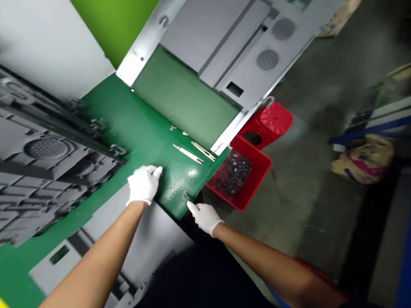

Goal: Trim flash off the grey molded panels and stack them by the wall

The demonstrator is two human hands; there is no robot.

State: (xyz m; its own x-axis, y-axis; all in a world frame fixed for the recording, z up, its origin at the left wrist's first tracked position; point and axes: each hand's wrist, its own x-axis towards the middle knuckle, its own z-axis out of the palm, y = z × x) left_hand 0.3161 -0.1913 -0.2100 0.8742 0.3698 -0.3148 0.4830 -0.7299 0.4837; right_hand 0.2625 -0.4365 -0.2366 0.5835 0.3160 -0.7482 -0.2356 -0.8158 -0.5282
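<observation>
My left hand (144, 183), in a white glove, is closed at the far edge of a grey plastic panel (158, 237). What its curled fingers hold, if anything, is hidden. By the corner of the green table (138, 122), my white-gloved right hand (206, 217) pinches a small dark thin piece (185, 197) between thumb and finger; it is too small to name. Beyond both hands, a white-handled craft knife (189, 154) lies on the green surface. Next to it rests a second slim white tool (203, 151).
A conveyor (188, 102) carries another grey panel (216, 38). Grey panels (34, 162) stand stacked at left. Below the table's right edge, a red bin (259, 176) holds many small dark parts, beside a red stool (276, 123). A sack (363, 159) lies further right.
</observation>
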